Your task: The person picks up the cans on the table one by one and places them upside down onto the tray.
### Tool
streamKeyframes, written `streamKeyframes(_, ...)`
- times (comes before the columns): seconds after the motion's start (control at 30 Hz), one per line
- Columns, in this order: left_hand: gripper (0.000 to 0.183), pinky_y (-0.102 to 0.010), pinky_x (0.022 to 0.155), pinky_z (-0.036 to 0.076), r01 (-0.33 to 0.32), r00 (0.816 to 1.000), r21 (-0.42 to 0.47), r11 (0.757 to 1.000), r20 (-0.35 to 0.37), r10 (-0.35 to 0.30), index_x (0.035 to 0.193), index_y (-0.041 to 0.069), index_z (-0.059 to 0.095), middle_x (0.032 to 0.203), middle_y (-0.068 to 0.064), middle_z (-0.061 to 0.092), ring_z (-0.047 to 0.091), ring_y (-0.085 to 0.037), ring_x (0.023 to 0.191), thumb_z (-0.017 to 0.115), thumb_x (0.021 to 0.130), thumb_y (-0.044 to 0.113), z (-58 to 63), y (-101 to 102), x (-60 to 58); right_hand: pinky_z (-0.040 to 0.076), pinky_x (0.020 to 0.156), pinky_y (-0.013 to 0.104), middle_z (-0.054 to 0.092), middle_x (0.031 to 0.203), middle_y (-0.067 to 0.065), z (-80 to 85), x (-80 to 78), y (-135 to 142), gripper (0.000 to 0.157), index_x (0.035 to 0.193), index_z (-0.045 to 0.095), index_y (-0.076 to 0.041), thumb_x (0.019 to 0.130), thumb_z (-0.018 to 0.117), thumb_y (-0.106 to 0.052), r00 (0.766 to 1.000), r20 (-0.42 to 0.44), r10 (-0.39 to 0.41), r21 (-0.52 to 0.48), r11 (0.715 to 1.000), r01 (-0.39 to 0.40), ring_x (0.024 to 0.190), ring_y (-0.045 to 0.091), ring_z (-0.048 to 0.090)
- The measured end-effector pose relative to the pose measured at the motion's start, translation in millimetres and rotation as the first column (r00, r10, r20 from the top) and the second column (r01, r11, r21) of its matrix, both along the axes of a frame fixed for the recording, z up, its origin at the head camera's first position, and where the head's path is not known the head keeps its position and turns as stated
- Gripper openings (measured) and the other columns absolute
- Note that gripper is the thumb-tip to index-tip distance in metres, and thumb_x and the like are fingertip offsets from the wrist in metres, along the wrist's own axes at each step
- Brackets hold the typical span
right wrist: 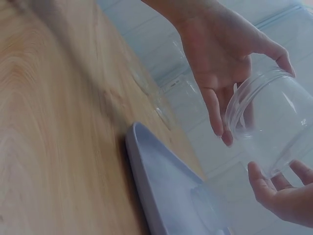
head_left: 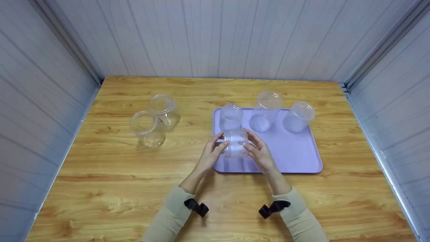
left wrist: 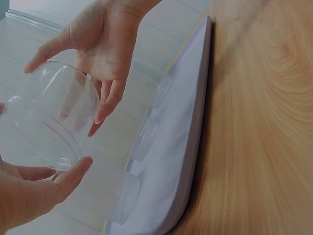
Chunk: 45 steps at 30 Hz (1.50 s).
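Observation:
A clear plastic jar is held on its side above the near left part of a lavender tray. My left hand grips its threaded rim end, thumb on the near side and fingers round the far side. At the other end my right hand holds the jar's base in the same way. The left wrist view shows the jar raised off the tray, between my left hand and right hand. In the right wrist view the threaded neck of the jar faces my left hand.
Along the tray's far side stand three clear jars: a short one, a taller one and another at the right. Two more clear jars, a nearer one and a farther one, stand on the wooden table at left.

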<state>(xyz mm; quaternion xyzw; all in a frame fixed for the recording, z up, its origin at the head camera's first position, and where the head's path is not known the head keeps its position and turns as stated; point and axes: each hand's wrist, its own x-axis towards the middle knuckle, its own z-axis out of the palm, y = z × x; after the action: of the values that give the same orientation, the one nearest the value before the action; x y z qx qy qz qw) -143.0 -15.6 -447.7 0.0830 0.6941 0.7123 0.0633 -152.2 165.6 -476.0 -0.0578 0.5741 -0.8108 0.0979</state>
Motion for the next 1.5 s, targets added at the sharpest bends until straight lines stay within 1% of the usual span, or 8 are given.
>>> streamKeyframes(0.27, 0.037, -0.040, 0.078, 0.046, -0.103, 0.989, -0.077, 0.992, -0.110, 0.094, 0.120, -0.012, 0.044, 0.113, -0.025, 0.048, 0.051, -0.034, 0.099, 0.050, 0.088, 0.007, -2.6, -9.9, 4.6, 0.045, 0.081, 0.028, 0.036, 0.128, 0.022, -2.6, 0.5, 10.0, 0.059, 0.134, 0.033, 0.001, 0.081, 0.060, -0.005, 0.998, -0.070, -0.005, 0.157, 0.988, 0.015, 0.107, 0.033, 0.044)
streamKeyframes(0.5, 0.037, -0.040, 0.078, 0.046, -0.146, 0.978, -0.212, 0.966, -0.180, 0.108, 0.117, -0.003, 0.051, 0.109, -0.015, 0.053, 0.052, -0.031, 0.100, 0.058, 0.086, 0.017, -34.1, -26.0, -6.9, 0.044, 0.082, 0.030, 0.040, 0.125, 0.015, 0.2, 3.0, 23.7, 0.059, 0.132, 0.038, 0.001, 0.078, 0.064, -0.002, 0.997, -0.077, -0.028, 0.312, 0.949, 0.051, 0.105, 0.031, 0.044)
streamKeyframes(0.57, 0.037, -0.040, 0.079, 0.045, -0.172, 0.972, -0.263, 0.949, -0.201, 0.121, 0.115, -0.002, 0.053, 0.107, -0.014, 0.055, 0.052, -0.029, 0.099, 0.058, 0.086, 0.019, -35.5, -30.7, -8.5, 0.043, 0.083, 0.032, 0.042, 0.124, 0.014, 1.4, 3.4, 29.0, 0.060, 0.131, 0.039, 0.001, 0.077, 0.065, -0.002, 0.996, -0.074, -0.040, 0.351, 0.934, 0.064, 0.104, 0.030, 0.045)
streamKeyframes(0.77, 0.036, -0.045, 0.083, 0.042, -0.252, 0.945, -0.356, 0.900, -0.293, 0.149, 0.113, -0.005, 0.053, 0.107, -0.017, 0.055, 0.051, -0.027, 0.099, 0.059, 0.085, 0.017, -31.1, -43.3, -11.3, 0.040, 0.086, 0.034, 0.042, 0.127, 0.017, 4.5, 4.1, 48.4, 0.060, 0.130, 0.041, 0.000, 0.076, 0.068, -0.005, 0.995, -0.080, -0.058, 0.478, 0.874, 0.090, 0.107, 0.035, 0.043)
streamKeyframes(0.93, 0.036, -0.040, 0.089, 0.039, -0.315, 0.915, -0.439, 0.842, -0.377, 0.145, 0.112, -0.007, 0.054, 0.107, -0.016, 0.055, 0.051, -0.027, 0.100, 0.060, 0.084, 0.015, -24.9, -54.2, -13.6, 0.042, 0.081, 0.030, 0.040, 0.129, 0.018, 6.5, 3.4, 63.1, 0.063, 0.131, 0.041, -0.001, 0.076, 0.070, -0.010, 0.996, -0.071, -0.061, 0.558, 0.825, 0.090, 0.109, 0.036, 0.040)
streamKeyframes(1.13, 0.038, -0.036, 0.092, 0.037, -0.366, 0.893, -0.491, 0.790, -0.424, 0.150, 0.113, -0.007, 0.053, 0.109, -0.016, 0.054, 0.050, -0.028, 0.104, 0.061, 0.083, 0.016, -16.7, -69.5, -17.9, 0.038, 0.087, 0.044, 0.039, 0.130, 0.018, 9.1, 2.7, 78.4, 0.068, 0.131, 0.040, -0.001, 0.073, 0.073, -0.014, 0.993, -0.090, -0.082, 0.651, 0.749, 0.121, 0.111, 0.036, 0.038)
streamKeyframes(1.3, 0.041, -0.038, 0.094, 0.036, -0.357, 0.900, -0.541, 0.762, -0.417, 0.126, 0.116, -0.007, 0.050, 0.115, -0.017, 0.050, 0.047, -0.030, 0.108, 0.059, 0.085, 0.019, -10.5, -83.6, -20.5, 0.036, 0.089, 0.049, 0.037, 0.130, 0.020, 10.4, 1.9, 89.4, 0.074, 0.132, 0.039, -0.002, 0.070, 0.075, -0.019, 0.989, -0.119, -0.091, 0.717, 0.681, 0.149, 0.111, 0.039, 0.037)
streamKeyframes(1.5, 0.046, -0.040, 0.092, 0.038, -0.342, 0.916, -0.590, 0.732, -0.384, 0.119, 0.120, -0.008, 0.046, 0.122, -0.017, 0.042, 0.041, -0.031, 0.113, 0.057, 0.086, 0.021, -6.3, -100.1, -22.5, 0.034, 0.090, 0.049, 0.035, 0.130, 0.021, 13.0, 0.9, 99.4, 0.077, 0.133, 0.037, -0.003, 0.069, 0.076, -0.023, 0.987, -0.127, -0.094, 0.762, 0.628, 0.158, 0.112, 0.040, 0.037)
